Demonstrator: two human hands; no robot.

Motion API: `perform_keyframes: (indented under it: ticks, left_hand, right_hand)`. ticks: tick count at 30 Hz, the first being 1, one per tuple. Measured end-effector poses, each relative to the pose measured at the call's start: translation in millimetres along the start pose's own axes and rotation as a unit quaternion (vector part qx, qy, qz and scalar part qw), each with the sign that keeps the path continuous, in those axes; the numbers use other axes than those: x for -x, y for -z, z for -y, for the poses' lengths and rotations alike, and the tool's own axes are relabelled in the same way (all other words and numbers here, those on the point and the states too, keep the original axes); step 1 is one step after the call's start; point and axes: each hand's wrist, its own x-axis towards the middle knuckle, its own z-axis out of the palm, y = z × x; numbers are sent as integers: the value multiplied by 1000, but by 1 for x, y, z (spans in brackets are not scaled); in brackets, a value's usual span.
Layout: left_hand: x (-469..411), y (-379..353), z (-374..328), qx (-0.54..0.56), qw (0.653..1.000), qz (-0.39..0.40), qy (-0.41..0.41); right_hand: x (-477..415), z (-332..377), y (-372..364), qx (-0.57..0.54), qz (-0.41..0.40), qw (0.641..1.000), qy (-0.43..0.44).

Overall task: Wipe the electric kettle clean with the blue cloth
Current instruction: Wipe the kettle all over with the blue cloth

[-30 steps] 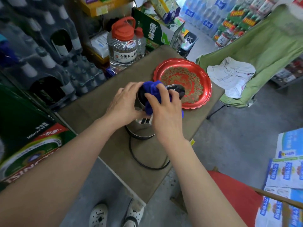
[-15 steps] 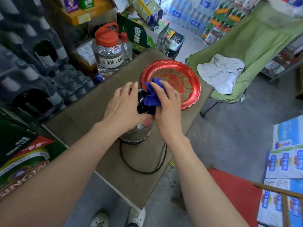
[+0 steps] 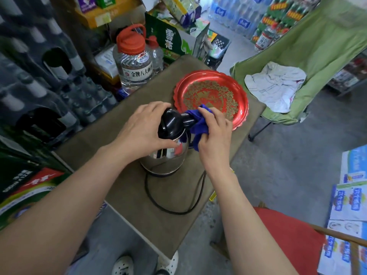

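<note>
Two hands on the job: the left hand (image 3: pixel 143 128) curls round the top of the electric kettle (image 3: pixel 166 153), thumb on its steel side. The right hand (image 3: pixel 215 133) clutches the blue cloth (image 3: pixel 198 124), bunched against the black handle (image 3: pixel 186 118). The electric kettle stands upright on the brown table (image 3: pixel 111 124), just beside the red tray (image 3: pixel 210 94), its cord (image 3: pixel 158 204) looped in front.
</note>
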Motion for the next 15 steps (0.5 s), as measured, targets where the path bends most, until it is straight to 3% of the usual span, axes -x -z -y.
perform_keyframes:
  ticks: [5,10,12,15]
  left_hand:
    - [-4,9,6,27,998,42,-26]
    - [-11,21,13,9,990,110,-88]
    - [-10,24,17,-42,990,95,-96]
    - [1,30,26,-76,993,38,-87]
  right_hand:
    - [-17,-33,20,-37,86,986,-140]
    - [-23,-20,27,-86,133,985,-72]
    - [-9,-17,30,-116,161,974,-105]
    - [35,-6,31,-125,132,977,-114]
